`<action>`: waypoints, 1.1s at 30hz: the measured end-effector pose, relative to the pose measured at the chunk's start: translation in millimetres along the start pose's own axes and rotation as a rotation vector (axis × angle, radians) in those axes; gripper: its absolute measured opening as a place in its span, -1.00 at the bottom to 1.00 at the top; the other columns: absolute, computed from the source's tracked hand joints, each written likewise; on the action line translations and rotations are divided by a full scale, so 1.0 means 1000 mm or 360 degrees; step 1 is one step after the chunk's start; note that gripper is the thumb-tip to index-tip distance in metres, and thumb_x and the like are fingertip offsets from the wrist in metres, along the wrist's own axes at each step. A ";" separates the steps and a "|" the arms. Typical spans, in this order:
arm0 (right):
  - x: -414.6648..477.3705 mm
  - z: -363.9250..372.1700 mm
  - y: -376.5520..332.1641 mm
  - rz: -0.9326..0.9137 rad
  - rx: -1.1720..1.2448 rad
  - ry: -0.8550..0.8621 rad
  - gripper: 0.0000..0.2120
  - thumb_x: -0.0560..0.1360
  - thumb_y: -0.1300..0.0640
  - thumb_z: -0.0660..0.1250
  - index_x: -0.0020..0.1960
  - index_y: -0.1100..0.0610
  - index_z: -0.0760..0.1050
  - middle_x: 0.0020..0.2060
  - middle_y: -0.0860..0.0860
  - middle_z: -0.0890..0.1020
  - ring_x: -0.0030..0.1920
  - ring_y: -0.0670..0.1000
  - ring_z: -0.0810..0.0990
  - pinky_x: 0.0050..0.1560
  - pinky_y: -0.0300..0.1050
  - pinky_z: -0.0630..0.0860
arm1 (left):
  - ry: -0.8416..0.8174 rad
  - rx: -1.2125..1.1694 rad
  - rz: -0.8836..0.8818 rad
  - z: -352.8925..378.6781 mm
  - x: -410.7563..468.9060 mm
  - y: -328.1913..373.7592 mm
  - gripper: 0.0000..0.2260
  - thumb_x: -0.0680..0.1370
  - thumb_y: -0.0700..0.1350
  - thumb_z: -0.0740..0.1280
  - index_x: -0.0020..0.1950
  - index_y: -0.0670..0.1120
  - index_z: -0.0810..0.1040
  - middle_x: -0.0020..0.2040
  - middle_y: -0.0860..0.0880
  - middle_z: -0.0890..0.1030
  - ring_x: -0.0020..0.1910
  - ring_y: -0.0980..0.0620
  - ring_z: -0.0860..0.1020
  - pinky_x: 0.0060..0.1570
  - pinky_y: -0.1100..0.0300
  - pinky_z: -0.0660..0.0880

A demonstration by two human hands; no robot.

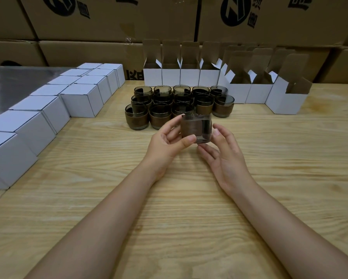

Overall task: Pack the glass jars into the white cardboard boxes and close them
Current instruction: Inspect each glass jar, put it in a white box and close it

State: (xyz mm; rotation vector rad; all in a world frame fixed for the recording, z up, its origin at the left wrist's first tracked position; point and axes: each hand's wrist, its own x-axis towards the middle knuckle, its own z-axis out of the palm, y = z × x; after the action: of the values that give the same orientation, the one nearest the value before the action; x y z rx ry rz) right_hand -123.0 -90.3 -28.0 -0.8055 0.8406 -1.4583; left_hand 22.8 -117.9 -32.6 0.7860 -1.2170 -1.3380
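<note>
We lift one glass jar (197, 127) over the table (108, 162).
Our left hand (167, 143) pinches it, fingers (174, 135) against thumb, seemingly upright; our right hand (225, 158) lies open at its base, nearer the open white boxes (285, 101) beyond.

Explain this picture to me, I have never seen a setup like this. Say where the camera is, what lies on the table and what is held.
There is no machine here: these are a person's two bare hands, filmed by one camera worn on the head, looking forward and down. The left hand grips a dark glass jar above the wooden table. The right hand is open, its thumb at the jar's side. Behind stand more jars in rows. At the left are closed white boxes; at the back, open white boxes with flaps up. Brown cartons are stacked behind.
</note>
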 end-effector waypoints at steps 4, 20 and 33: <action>-0.001 0.001 0.000 -0.0022 -0.0050 -0.0065 -0.49 0.32 -0.02 0.40 0.25 -0.04 0.41 0.11 0.10 0.63 0.15 0.11 0.60 0.19 -0.06 0.52 | 0.0036 0.0072 0.0036 0.001 0.000 0.000 -0.38 0.27 -0.20 0.51 0.31 -0.02 0.47 0.25 -0.06 0.60 0.22 0.06 0.58 0.21 0.18 0.51; -0.002 -0.001 -0.007 0.0224 0.0389 -0.0323 -0.62 0.51 -0.04 0.20 0.19 0.20 0.48 -0.03 0.24 0.67 -0.02 0.12 0.67 0.07 -0.06 0.60 | -0.0194 0.0027 -0.0052 -0.004 -0.001 0.006 0.05 0.09 0.22 0.63 0.48 0.11 0.23 0.38 -0.05 0.48 0.33 -0.01 0.49 0.30 0.04 0.45; -0.001 0.001 -0.003 0.0277 0.0262 -0.0294 -0.46 0.50 -0.16 0.16 0.29 0.20 0.44 -0.02 0.20 0.64 -0.07 0.07 0.64 -0.10 -0.14 0.61 | -0.0174 0.0176 0.0096 0.000 -0.001 -0.001 -0.35 0.20 -0.28 0.55 0.22 0.05 0.47 0.13 0.04 0.66 0.11 0.05 0.61 0.05 0.19 0.55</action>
State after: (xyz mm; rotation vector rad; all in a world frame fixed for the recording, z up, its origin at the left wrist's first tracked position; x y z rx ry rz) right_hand -123.5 -89.6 -25.0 -0.7123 0.6261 -1.2602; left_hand 23.0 -116.6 -33.6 0.7554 -1.4002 -1.2869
